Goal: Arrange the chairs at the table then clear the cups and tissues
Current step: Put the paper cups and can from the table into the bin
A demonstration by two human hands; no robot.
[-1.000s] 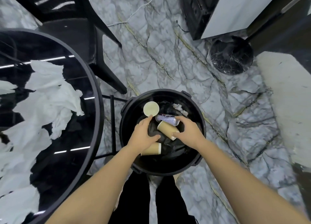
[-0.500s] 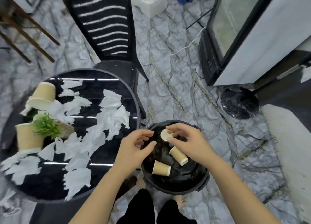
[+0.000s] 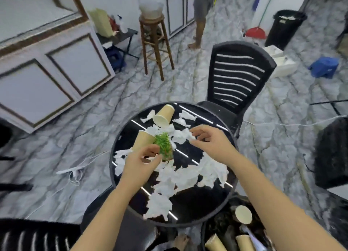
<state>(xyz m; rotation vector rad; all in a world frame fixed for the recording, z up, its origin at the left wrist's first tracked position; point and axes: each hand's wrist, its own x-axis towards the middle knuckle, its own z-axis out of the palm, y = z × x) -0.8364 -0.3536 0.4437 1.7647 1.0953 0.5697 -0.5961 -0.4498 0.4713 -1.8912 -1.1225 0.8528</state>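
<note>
The round black glass table [image 3: 190,211] is strewn with torn white tissues [image 3: 178,177]. One tan paper cup [image 3: 163,115] lies tipped at the far edge. A second cup [image 3: 144,139] leans against a small green plant [image 3: 163,145]. My left hand [image 3: 139,162] hovers just in front of the plant and second cup, its fingers loosely curled with nothing held. My right hand [image 3: 209,141] reaches over the far right side, curved fingertips at the edge of a tissue [image 3: 181,135]. A black slatted chair [image 3: 239,75] stands tucked at the far side.
A black bin [image 3: 202,232] at the lower right holds several discarded cups [image 3: 243,214]. Another black chair [image 3: 37,237] is at the lower left. A wooden stool [image 3: 154,39], a standing person [image 3: 199,15], a far black bin [image 3: 286,28] and a blue stool [image 3: 323,66] occupy the floor behind.
Both hands left the bin after dropping the cups and swung left and up over the table. My view turned from the bin to the tabletop.
</note>
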